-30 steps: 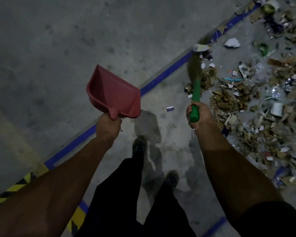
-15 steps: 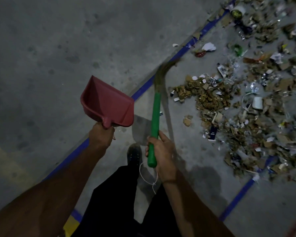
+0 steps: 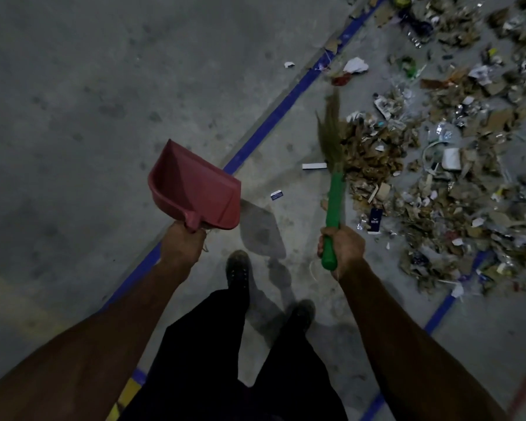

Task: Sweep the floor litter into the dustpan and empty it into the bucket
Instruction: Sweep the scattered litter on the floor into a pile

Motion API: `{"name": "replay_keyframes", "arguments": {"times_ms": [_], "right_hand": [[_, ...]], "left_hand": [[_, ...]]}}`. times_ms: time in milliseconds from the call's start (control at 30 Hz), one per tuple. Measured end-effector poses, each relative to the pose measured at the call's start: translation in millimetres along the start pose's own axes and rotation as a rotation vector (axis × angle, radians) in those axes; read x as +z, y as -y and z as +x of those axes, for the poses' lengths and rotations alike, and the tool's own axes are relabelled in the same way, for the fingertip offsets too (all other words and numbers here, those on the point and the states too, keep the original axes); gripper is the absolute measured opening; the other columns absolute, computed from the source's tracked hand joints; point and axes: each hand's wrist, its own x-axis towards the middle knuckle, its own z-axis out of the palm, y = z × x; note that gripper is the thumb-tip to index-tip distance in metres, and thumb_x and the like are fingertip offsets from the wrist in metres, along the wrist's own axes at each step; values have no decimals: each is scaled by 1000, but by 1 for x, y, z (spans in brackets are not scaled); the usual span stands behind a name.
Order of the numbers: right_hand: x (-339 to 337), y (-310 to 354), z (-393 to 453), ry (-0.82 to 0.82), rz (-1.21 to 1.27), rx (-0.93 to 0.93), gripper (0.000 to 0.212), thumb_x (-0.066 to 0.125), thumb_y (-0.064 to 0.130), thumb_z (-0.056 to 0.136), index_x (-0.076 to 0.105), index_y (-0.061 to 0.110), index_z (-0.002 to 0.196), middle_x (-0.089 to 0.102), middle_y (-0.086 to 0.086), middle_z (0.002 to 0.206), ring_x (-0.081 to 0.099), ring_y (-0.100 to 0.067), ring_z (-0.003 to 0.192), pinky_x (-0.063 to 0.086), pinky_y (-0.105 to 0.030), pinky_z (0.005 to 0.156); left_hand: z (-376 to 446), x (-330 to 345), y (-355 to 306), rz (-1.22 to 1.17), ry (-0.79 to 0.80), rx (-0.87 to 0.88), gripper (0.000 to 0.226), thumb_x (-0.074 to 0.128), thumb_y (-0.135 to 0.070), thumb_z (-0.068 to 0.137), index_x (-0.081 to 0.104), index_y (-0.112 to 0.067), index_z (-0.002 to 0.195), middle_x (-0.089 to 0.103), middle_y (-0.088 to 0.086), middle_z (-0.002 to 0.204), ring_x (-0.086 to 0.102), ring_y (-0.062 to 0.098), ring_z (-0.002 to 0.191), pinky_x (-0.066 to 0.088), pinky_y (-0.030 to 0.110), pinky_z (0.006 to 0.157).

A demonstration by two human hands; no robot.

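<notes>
While the left hand (image 3: 181, 246) grips the red dustpan (image 3: 195, 189) aloft, mouth facing away, the right hand (image 3: 340, 249) clasps the green broom (image 3: 334, 189), its long axis running forward. Litter (image 3: 431, 177) lies right of the bristles, well apart from the pan; no bucket shows.

Warehouse floor (bare concrete (image 3: 104, 86), blue line (image 3: 274, 120))

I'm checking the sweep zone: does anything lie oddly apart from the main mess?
Yes. A white paper scrap lies alone across the blue floor line, away from the litter pile. A small card sits stray between dustpan and broom.
</notes>
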Motion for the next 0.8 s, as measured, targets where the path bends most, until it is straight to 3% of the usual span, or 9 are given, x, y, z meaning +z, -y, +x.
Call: {"name": "replay_keyframes", "arguments": {"times_ms": [67,133,233,433,600,667,800], "right_hand": [[-4,-6,-10,26,13,-46,32,57,-8,88,57,9,115,46,-12,60,44,-14,34,40,-21,34],[-11,-21,-21,50,-36,-82,54,61,-6,87,50,22,132,52,-13,63,46,-17,40,42,-24,37],[-22,-50,-36,113,-105,-88,70,63,-6,85,41,19,146,59,-8,56,49,-20,40,43,-26,38],[-47,-106,-61,250,-340,-1,65,64,-5,81,51,20,140,61,-6,47,49,-20,32,41,-24,34],[-78,-125,-65,223,-360,163,70,64,-6,82,45,18,144,60,-8,47,47,-19,30,37,-20,33],[-92,-120,-62,172,-336,163,60,61,-8,83,51,17,137,55,-7,42,44,-17,28,35,-18,31],[-115,-94,-40,105,-307,86,38,60,-10,83,59,7,116,50,-7,40,42,-16,27,35,-18,31]], "left_hand": [[-2,1,-1,14,-3,3,10,61,-17,85,60,-9,81,59,9,66,57,27,60,53,42,61],[-6,2,-2,22,-7,2,12,60,-18,85,63,-6,85,59,6,63,56,22,54,49,30,50],[-14,1,-7,24,-4,4,14,59,-18,85,63,-5,88,58,7,63,54,17,47,39,21,40],[-37,3,-15,33,10,17,17,61,-22,81,63,-5,85,58,8,65,56,27,55,44,28,50],[-56,5,-16,69,21,18,18,62,-27,78,62,-8,75,61,14,69,58,30,58,50,39,58],[-62,8,-15,68,27,35,17,61,-22,80,58,-11,68,58,13,65,55,28,55,47,36,54],[-73,13,-14,67,42,40,16,62,-21,81,61,-7,75,57,12,65,52,26,52,45,35,55]]}}
